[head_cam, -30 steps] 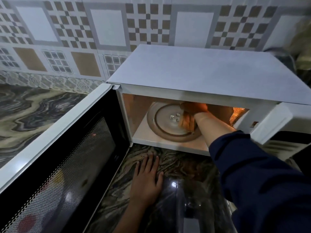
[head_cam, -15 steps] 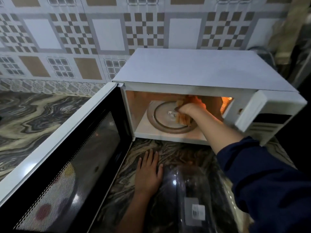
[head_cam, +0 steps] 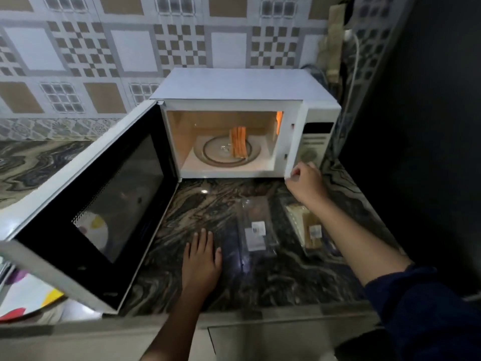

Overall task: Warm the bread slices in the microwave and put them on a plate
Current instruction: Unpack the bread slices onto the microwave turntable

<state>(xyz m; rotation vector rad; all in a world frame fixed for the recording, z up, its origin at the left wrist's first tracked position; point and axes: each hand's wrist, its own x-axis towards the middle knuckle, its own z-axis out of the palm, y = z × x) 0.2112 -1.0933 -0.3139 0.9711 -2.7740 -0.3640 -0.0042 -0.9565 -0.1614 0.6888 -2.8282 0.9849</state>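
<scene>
Several bread slices [head_cam: 238,142] stand on edge on the turntable [head_cam: 226,153] inside the open microwave [head_cam: 244,87]. Left hand [head_cam: 201,259] lies flat and empty on the surface; right hand [head_cam: 305,182], loosely curled, holds nothing. Next, I judge, the door [head_cam: 86,204] must be shut.

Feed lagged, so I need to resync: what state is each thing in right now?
Microwave door: swung wide open.
Microwave cavity: lit inside.
Bread slices: standing on edge together on the turntable.
Turntable: seated in the cavity.
Right hand: outside the microwave at its lower right front corner, holding nothing.
Left hand: flat on the counter, fingers spread.
Two clear packets: lying on the counter.
</scene>
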